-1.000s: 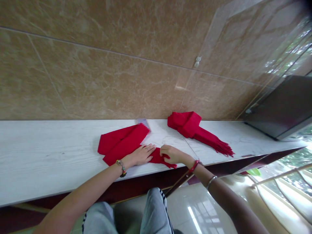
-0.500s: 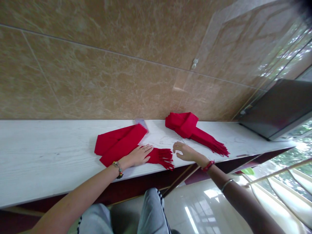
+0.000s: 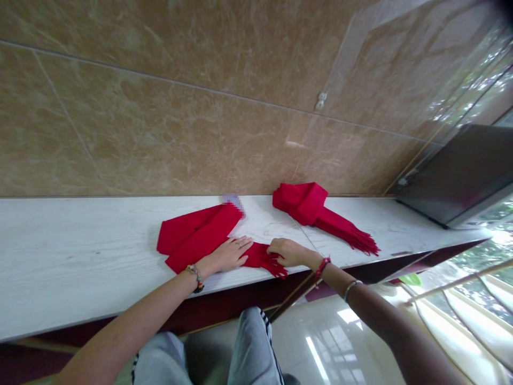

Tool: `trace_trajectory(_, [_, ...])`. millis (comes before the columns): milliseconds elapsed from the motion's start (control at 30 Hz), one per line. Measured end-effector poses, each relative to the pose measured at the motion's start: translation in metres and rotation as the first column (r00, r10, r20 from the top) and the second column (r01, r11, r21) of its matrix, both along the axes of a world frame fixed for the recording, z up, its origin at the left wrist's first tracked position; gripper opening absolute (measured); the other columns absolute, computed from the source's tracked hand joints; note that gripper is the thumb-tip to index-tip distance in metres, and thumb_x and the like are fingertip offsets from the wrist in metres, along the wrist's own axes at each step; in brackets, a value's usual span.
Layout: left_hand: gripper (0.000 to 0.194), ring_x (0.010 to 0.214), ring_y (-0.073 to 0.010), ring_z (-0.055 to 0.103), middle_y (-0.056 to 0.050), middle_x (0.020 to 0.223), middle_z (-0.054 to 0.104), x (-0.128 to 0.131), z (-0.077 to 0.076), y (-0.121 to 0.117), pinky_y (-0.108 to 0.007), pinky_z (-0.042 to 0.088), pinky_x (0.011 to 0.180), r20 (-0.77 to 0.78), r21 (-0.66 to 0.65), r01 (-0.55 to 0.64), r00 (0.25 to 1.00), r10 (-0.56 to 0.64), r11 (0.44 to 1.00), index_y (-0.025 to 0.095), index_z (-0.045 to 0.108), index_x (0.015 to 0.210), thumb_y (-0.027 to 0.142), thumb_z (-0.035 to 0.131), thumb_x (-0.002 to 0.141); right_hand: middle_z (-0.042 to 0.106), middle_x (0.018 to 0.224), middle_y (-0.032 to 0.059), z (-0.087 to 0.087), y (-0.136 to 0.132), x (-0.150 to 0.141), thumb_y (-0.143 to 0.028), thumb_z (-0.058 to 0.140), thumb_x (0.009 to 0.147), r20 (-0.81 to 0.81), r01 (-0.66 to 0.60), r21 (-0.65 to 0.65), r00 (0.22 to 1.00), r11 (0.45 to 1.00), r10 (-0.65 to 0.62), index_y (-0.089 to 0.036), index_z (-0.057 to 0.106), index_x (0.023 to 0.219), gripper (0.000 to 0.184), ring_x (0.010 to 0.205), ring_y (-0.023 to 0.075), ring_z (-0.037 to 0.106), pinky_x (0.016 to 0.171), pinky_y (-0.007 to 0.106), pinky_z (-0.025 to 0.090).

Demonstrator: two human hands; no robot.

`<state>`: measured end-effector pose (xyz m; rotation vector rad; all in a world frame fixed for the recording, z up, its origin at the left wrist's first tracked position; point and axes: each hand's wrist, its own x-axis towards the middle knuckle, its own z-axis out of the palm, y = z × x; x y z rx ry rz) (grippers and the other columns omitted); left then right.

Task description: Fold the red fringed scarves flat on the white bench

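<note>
A red fringed scarf [image 3: 200, 232] lies folded on a white wood-grain shelf. My left hand [image 3: 230, 254] rests flat on its lower strip, fingers stretched out and pressing the cloth. At the fringed end, my right hand [image 3: 286, 251] has its fingers curled round some of the tassels. Part of the fringe is hidden under those fingers. Farther right, by the wall, a second red scarf [image 3: 306, 206] lies folded over itself with its fringe pointing to the lower right. Neither hand touches that one.
A tiled brown wall [image 3: 160, 133] rises behind the shelf [image 3: 80, 256]. A small pale card-like item [image 3: 232, 200], blurred out, sits at the first scarf's upper corner. A dark box-like appliance [image 3: 460, 176] stands at the far right. My knees are below the front edge.
My right hand has moved left from the bare shelf onto the scarf's fringe, its fingers closing there. My left hand stays on the cloth. The second scarf lies as before.
</note>
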<state>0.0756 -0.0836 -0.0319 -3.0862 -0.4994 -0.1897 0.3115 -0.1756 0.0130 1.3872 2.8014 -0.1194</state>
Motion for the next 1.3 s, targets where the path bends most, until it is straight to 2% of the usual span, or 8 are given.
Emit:
trace_trajectory(267, [0.049,0.128,-0.0184,0.030,-0.008,0.142,0.031,-0.001,0.006,-0.004,-0.033,0.021,0.102,0.018,-0.002,-0.006,1.000,0.007,1.000,0.017,0.030,0.135,0.036,0.032,0.090,0.060,0.089,0.0081,0.011,-0.013,0.004,-0.005,0.043,0.067,0.077,0.143,0.007,0.987,0.990,-0.143,-0.015,0.052,0.109,0.044,0.081,0.0174,0.054,0.072,0.029,0.040])
trace_trajectory(433, [0.049,0.128,-0.0183,0.030,-0.008,0.142,0.031,-0.001,0.009,-0.006,-0.033,0.021,0.103,0.010,-0.019,-0.016,1.000,0.017,1.000,0.016,0.029,0.135,0.036,0.031,0.090,0.060,0.077,0.0071,0.017,-0.012,0.016,-0.006,0.044,0.070,0.145,0.113,0.029,0.983,0.993,-0.116,-0.015,0.060,0.079,0.020,0.077,0.0176,0.054,0.072,0.030,0.041])
trace_trajectory(567, [0.049,0.128,-0.0183,0.029,-0.007,0.142,0.031,0.000,0.007,-0.005,-0.033,0.021,0.103,0.004,-0.034,-0.022,1.000,0.023,0.999,0.016,0.029,0.135,0.035,0.030,0.090,0.059,0.084,0.0069,0.018,-0.001,-0.005,-0.008,0.043,0.074,-0.081,0.067,0.134,0.995,0.989,-0.057,-0.015,0.059,0.086,0.021,0.084,0.0164,0.052,0.076,0.027,0.041])
trace_trajectory(700, [0.049,0.129,-0.0181,0.028,-0.006,0.143,0.029,0.000,0.005,-0.004,-0.033,0.020,0.103,-0.003,-0.041,-0.033,0.999,0.033,0.999,0.017,0.028,0.136,0.036,0.029,0.091,0.059,0.077,0.0050,0.006,0.003,-0.023,-0.007,0.041,0.070,-0.026,-0.043,0.065,0.999,0.997,0.045,-0.017,0.058,0.075,0.020,0.077,0.0157,0.052,0.073,0.027,0.040])
trace_trajectory(933, [0.049,0.129,-0.0174,0.027,-0.006,0.143,0.029,0.000,0.006,-0.005,-0.031,0.019,0.104,-0.014,-0.043,-0.034,0.999,0.033,0.999,0.017,0.028,0.136,0.036,0.030,0.090,0.061,0.073,0.0051,0.006,-0.014,0.023,-0.008,0.042,0.067,0.167,0.086,0.007,0.982,0.996,-0.086,-0.017,0.057,0.071,0.017,0.067,0.0148,0.054,0.062,0.025,0.038])
trace_trajectory(1033, [0.050,0.130,-0.0174,0.027,-0.006,0.143,0.029,0.000,0.003,-0.003,-0.031,0.019,0.104,0.006,-0.041,-0.030,1.000,0.030,0.999,0.018,0.028,0.136,0.036,0.030,0.090,0.060,0.071,0.0045,0.014,-0.017,0.036,-0.009,0.043,0.068,0.081,0.176,0.051,0.980,0.983,-0.180,-0.016,0.057,0.070,0.016,0.064,0.0141,0.052,0.061,0.025,0.039])
trace_trajectory(1167, [0.050,0.129,-0.0186,0.029,-0.006,0.142,0.030,0.001,0.002,-0.003,-0.033,0.020,0.104,0.025,-0.035,-0.032,0.999,0.033,0.999,0.018,0.030,0.135,0.037,0.031,0.090,0.060,0.083,0.0066,0.013,-0.004,0.010,-0.008,0.042,0.071,-0.184,0.156,0.171,0.975,0.973,-0.124,-0.015,0.058,0.085,0.022,0.080,0.0158,0.053,0.072,0.026,0.041])
trace_trajectory(1300, [0.049,0.128,-0.0186,0.030,-0.007,0.142,0.031,0.001,0.005,-0.004,-0.033,0.021,0.103,0.012,-0.032,-0.037,0.999,0.037,0.999,0.017,0.031,0.135,0.036,0.029,0.090,0.061,0.082,0.0059,-0.002,0.011,-0.018,-0.006,0.041,0.070,-0.125,0.053,0.120,0.991,0.991,-0.038,-0.016,0.059,0.082,0.024,0.080,0.0156,0.053,0.073,0.026,0.041])
